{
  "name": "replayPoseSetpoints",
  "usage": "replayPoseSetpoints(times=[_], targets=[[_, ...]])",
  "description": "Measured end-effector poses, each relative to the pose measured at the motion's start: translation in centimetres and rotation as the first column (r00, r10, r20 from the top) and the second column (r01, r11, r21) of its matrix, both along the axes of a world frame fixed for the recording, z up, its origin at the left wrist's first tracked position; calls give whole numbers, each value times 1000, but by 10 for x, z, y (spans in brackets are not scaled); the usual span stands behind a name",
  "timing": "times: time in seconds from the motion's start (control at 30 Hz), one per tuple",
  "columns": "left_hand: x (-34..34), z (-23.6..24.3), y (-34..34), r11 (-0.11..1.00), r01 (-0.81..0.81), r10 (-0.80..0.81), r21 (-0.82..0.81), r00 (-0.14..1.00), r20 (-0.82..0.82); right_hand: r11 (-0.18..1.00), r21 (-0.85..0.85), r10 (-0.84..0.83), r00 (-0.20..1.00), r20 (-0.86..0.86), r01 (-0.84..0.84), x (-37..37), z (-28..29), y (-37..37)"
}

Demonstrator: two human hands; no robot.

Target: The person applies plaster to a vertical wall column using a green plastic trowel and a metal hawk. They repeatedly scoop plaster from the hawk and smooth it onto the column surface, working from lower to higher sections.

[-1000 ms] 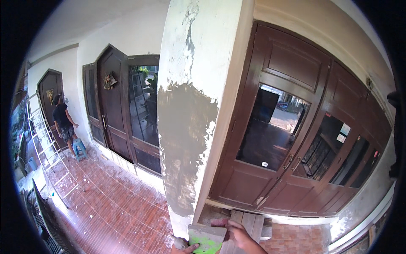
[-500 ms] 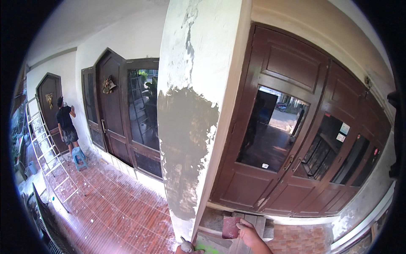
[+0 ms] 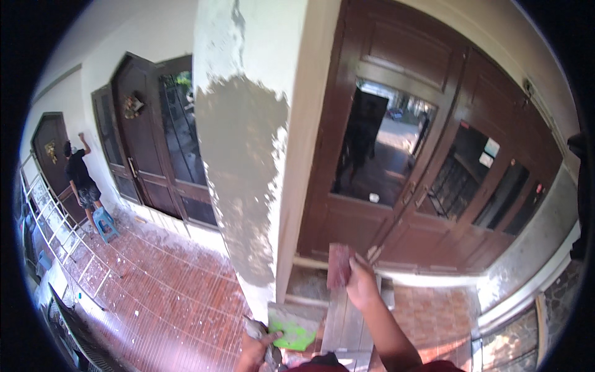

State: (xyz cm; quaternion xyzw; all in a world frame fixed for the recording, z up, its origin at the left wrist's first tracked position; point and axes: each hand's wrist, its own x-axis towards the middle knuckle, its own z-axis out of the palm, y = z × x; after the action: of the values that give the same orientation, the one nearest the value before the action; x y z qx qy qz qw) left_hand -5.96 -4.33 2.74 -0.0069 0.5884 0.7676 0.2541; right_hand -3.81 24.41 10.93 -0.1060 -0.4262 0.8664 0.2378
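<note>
At the bottom centre, my left hand (image 3: 255, 346) grips a green plastic board (image 3: 294, 330) with grey paste smeared over it, and a grey lumpy thing (image 3: 255, 328) sits by the fingers. My right hand (image 3: 361, 286) is closed on a dark red rectangular flat piece (image 3: 338, 263), raised above the board. Just beyond both hands stands a white column (image 3: 291, 37) bearing a large rough grey patch (image 3: 240, 167) with ragged edges and a thin patched streak above it.
Brown doors (image 3: 396, 223) fill the right. Wooden planks (image 3: 341, 310) lie below my right arm. At left a person (image 3: 79, 173) in dark clothes reaches at the wall by a blue stool (image 3: 105, 226); a ladder (image 3: 52, 217) leans near a plastic mesh chair (image 3: 71, 332).
My right hand has risen with the red piece. The green board shows higher in view, and the whole view has shifted. The person at left has raised an arm higher.
</note>
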Motion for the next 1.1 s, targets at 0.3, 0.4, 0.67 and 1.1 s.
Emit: replayPoseSetpoints(times=[0.3, 0.4, 0.67, 1.1], targets=[[5, 7, -17, 983, -137, 133, 121, 990, 42, 970, 137, 208, 977, -41, -200, -1, 62, -49], [5, 7, -21, 975, -178, 174, 133, 984, 39, 956, 233, 168, 984, 62, -178, -4, 57, -56], [2, 1, -36, 965, -220, 225, 145, 974, -17, 963, 176, 173, 969, 177, -204, -8, 29, -51], [11, 3, -48, 981, -133, 120, 141, 988, 93, 811, 569, 22, 980, 200, -134, -13, 62, -15]])
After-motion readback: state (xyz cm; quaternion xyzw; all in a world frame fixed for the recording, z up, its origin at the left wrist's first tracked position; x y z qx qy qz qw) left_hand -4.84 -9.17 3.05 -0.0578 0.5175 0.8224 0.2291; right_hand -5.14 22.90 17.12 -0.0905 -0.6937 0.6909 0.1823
